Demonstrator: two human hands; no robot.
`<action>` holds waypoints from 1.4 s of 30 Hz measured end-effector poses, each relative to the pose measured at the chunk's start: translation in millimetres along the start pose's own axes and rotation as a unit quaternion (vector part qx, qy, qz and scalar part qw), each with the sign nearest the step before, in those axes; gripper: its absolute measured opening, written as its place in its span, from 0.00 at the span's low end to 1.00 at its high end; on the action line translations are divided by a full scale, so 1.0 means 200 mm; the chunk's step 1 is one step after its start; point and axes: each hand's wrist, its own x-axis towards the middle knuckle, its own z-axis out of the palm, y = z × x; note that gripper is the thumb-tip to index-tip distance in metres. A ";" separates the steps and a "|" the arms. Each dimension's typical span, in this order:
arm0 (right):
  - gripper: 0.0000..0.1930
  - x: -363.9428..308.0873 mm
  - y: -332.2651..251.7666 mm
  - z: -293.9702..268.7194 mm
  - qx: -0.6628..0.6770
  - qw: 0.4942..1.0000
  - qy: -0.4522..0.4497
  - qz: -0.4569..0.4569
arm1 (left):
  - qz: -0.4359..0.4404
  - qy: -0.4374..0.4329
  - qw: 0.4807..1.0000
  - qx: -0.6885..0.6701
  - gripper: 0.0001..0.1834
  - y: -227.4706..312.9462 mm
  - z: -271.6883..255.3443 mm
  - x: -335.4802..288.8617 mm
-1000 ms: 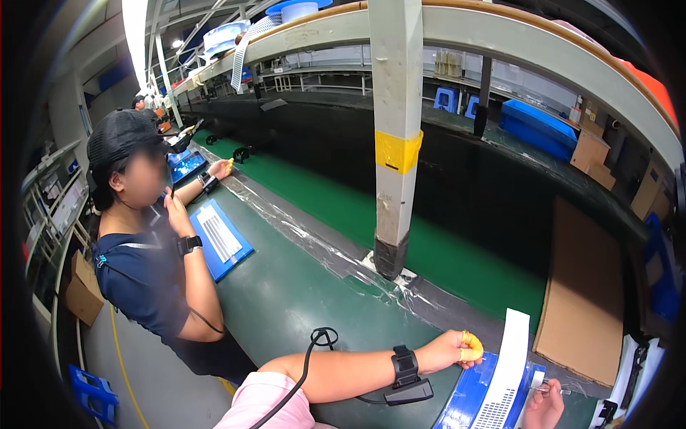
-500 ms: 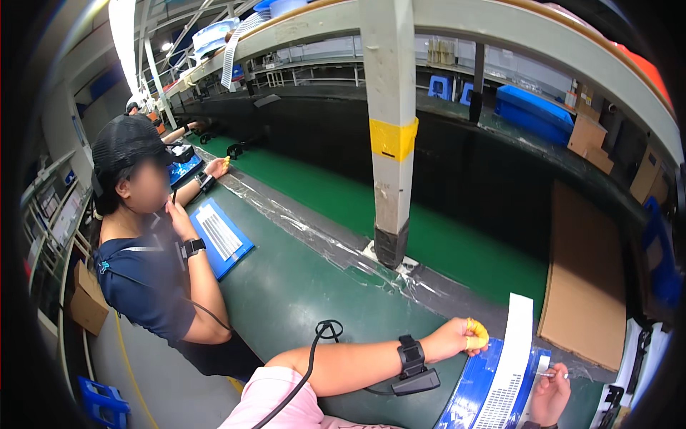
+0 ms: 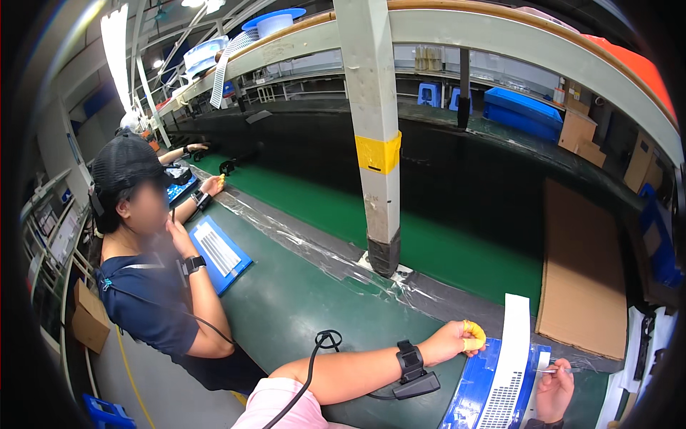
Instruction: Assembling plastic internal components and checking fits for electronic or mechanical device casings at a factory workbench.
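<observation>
My left hand (image 3: 454, 340) is closed, with yellow covers on its thumb and forefinger pinched together. It sits at the upper left edge of a blue board (image 3: 464, 386); anything between the fingertips is too small to make out. Across the board lies a long white paper strip (image 3: 516, 329), its lower part carrying rows of small dark labels. My right hand (image 3: 554, 395) is closed around slim metal tweezers (image 3: 549, 370), whose tips point left at the board's right edge. A small white piece (image 3: 544, 357) lies just above those tips.
A co-worker (image 3: 153, 286) sits to my left by another blue board (image 3: 221, 252). A grey post (image 3: 375, 93) rises from the bench's far edge. Cardboard (image 3: 582, 279) lies at the right beyond my hands. A black cable (image 3: 311, 379) loops over my left arm.
The whole view has shifted slightly, the post and background moving left in it. Both hands keep nearly the same place and grip at the board.
</observation>
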 end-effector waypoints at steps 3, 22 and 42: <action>0.06 -0.02 -0.01 0.05 -0.003 1.000 0.015 0.005 | 0.010 -0.012 1.000 -0.009 0.08 0.01 0.00 0.01; 0.06 -0.07 -0.04 0.06 0.073 0.997 0.018 0.036 | -0.010 0.004 1.000 -0.008 0.08 0.04 0.04 0.01; 0.08 0.00 -0.02 0.10 -0.049 0.994 0.088 0.040 | -0.012 0.051 0.977 -0.207 0.13 0.05 -0.02 0.03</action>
